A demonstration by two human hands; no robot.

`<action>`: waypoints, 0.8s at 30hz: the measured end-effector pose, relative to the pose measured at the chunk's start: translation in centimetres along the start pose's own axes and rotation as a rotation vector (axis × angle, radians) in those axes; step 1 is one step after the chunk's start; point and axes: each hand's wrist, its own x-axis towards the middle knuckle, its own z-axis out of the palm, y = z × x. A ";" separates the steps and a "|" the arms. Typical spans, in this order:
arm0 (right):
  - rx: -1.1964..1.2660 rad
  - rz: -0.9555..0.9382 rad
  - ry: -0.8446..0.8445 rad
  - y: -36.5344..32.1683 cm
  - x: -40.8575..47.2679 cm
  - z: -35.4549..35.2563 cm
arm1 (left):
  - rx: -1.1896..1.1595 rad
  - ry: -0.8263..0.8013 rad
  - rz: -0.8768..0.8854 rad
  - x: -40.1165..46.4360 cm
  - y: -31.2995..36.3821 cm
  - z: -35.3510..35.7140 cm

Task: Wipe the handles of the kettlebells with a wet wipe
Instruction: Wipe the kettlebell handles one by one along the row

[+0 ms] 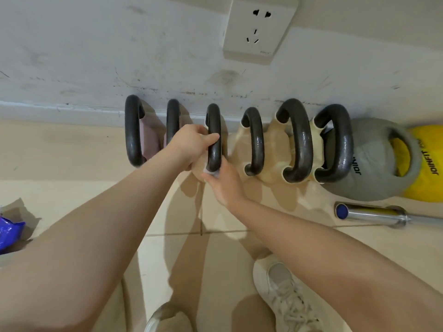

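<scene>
The third handle from the left, at 12 o'clock from the shoes, is gripped by the left hand, its fingers curled round the bar. The right hand pinches a mostly hidden wet wipe at the handle's near end. Six black-handled kettlebells line the wall; a grey one stands at 3 o'clock, a yellow one cut off beyond.

White wall socket high on the scuffed wall. Chrome bar with a blue end cap, lying on the tiled floor at right. Blue plastic packet on brown paper at the left edge. White laced shoe near the bottom, another shoe toe beside it.
</scene>
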 end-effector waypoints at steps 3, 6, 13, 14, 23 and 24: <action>0.196 0.014 -0.053 -0.6 0.2 -1.0 | 0.222 -0.018 -0.038 0.5 1.5 -0.5; 0.192 -0.028 0.002 -0.3 -0.6 -0.8 | 0.217 -0.021 -0.059 0.3 1.6 -0.4; 0.175 -0.022 0.128 -0.7 -0.7 1.3 | 0.126 0.021 -0.034 0.4 1.1 0.2; 0.264 0.004 0.139 -1.2 -0.8 1.4 | 0.126 0.025 -0.022 0.4 0.9 0.3; 0.180 0.060 0.169 -1.9 -0.5 2.3 | 0.035 0.079 -0.002 0.6 0.1 0.4; 0.188 0.080 0.176 -2.2 -0.3 2.4 | 0.007 0.094 0.005 0.5 0.0 0.5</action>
